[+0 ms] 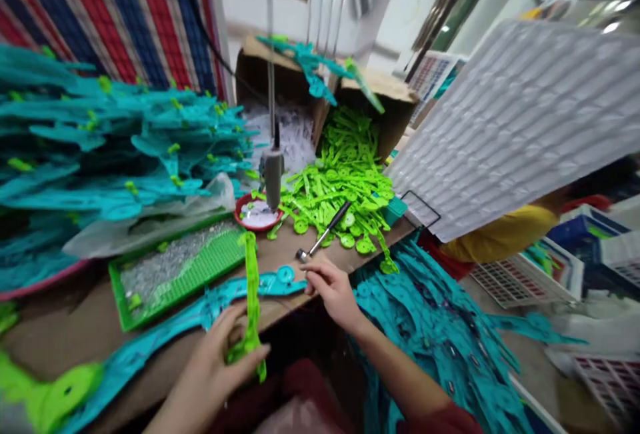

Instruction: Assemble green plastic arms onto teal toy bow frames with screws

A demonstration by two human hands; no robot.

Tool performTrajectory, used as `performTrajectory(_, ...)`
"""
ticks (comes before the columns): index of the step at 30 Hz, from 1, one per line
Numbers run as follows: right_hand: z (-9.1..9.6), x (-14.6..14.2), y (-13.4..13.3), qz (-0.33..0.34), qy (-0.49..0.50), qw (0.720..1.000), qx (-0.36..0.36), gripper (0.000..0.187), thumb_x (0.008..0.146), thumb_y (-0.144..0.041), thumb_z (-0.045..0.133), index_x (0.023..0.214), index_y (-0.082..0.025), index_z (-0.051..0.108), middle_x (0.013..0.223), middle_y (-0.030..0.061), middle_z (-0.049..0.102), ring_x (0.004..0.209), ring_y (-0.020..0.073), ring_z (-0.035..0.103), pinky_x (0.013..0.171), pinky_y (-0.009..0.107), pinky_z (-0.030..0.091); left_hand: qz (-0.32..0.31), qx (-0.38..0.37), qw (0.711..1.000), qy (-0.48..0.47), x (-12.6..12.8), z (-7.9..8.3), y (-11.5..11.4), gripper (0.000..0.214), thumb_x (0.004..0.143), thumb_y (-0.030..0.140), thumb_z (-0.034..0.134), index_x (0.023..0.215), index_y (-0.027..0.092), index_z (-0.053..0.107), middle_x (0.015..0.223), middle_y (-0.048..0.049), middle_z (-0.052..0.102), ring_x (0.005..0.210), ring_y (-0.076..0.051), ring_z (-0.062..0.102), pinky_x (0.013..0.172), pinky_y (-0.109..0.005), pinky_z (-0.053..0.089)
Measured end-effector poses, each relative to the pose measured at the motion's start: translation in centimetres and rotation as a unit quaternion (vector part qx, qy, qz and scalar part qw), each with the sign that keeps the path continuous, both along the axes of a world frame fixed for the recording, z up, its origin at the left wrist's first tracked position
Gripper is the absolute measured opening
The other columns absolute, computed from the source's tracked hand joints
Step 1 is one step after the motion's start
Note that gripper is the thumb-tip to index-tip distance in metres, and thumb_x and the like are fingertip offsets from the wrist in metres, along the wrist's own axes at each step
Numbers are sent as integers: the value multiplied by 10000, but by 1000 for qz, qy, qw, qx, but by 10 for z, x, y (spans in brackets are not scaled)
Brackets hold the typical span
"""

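My left hand (217,361) is closed around the lower part of a long bright green plastic piece (252,287), which stands nearly upright. Beneath it, a long teal plastic part (150,335) lies along the front of the table. My right hand (330,289) is at the far end of that teal part, thumb and fingers pinched together; what is between the fingertips is too small to tell. Just beyond those fingertips rests a hammer (320,235) with a black grip. A grey power screwdriver (273,177) hangs over a red bowl (259,213) of small white pieces.
A green tray (185,267) holds small metal pieces. Loose green parts (345,184) spill from a cardboard box (395,97). Teal parts are heaped at left (110,147) and at right (425,327). A person's yellow sleeve (505,231) shows behind a white ridged panel (520,114).
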State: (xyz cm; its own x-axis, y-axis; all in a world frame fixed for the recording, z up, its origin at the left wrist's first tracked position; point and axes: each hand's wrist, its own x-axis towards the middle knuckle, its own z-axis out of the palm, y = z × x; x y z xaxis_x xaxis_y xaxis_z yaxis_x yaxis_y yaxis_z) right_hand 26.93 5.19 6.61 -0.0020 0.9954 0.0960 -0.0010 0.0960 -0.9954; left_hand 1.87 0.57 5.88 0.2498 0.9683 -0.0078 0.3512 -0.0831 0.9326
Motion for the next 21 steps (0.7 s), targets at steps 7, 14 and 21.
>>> performTrajectory(7, 41, -20, -4, 376, -277, 870, 162, 206, 1006, -185, 513, 1086, -167, 702, 960, 72, 645, 903, 161, 611, 808, 286, 510, -172, -379, 904, -96, -4, 24, 14, 383, 747, 439, 706, 1014, 169, 658, 943, -70, 770, 754, -228, 740, 611, -277, 552)
performTrajectory(14, 67, -55, 24, 595, -349, 689, 222, 183, 924, -47, 524, 1001, -138, 663, 975, 65, 598, 871, 159, 553, 739, 249, 430, -208, -380, 897, -91, -8, 31, 2, 169, 744, 283, 683, 865, 164, 691, 817, -30, 775, 599, -152, 695, 502, -211, 488)
performTrajectory(21, 68, -78, 31, 635, -320, 684, 163, 138, 864, -34, 558, 882, -168, 584, 858, 9, 578, 826, 144, 510, 743, 244, 408, -185, -385, 886, -179, -16, 25, -6, 196, 725, 252, 706, 889, 154, 662, 829, -31, 753, 658, -142, 687, 561, -220, 497)
